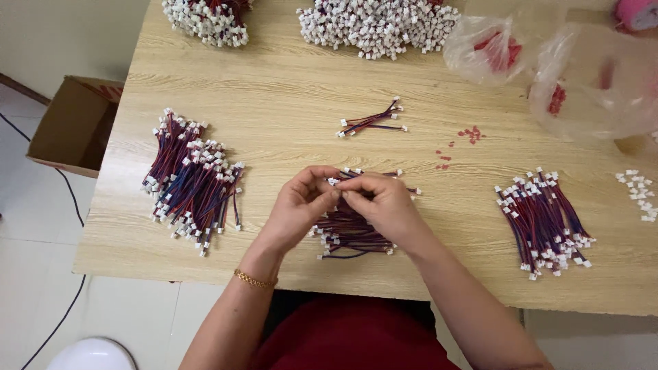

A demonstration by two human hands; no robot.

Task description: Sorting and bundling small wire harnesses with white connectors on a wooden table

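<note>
Left hand (299, 205) and right hand (385, 204): fingertips pinched together on one white connector (334, 181) at a wire's end, held just above the counter (288, 89); both closed narrow on that piece.

Wires under the hands: one loose heap (348, 233) of red-blue leads, too tangled to count.

Left of the left hand, well apart: one large bundle (193, 181), many dozen leads, ends capped white; by the look, finished stock.

Right of the right hand, well apart: one smaller bundle (545, 219), also capped.

Beyond the hands: one small cluster (371, 120), about five leads.

Far edge: two mounds of connectors (378, 27); two clear bags (582, 75) holding red pieces; a scatter of red bits (460, 144).

Far right: about a dozen loose white connectors (637, 192).

Off the counter, left: one cardboard box (72, 123).

Progress, judged: well under way; the heap and mounds remain.
</note>
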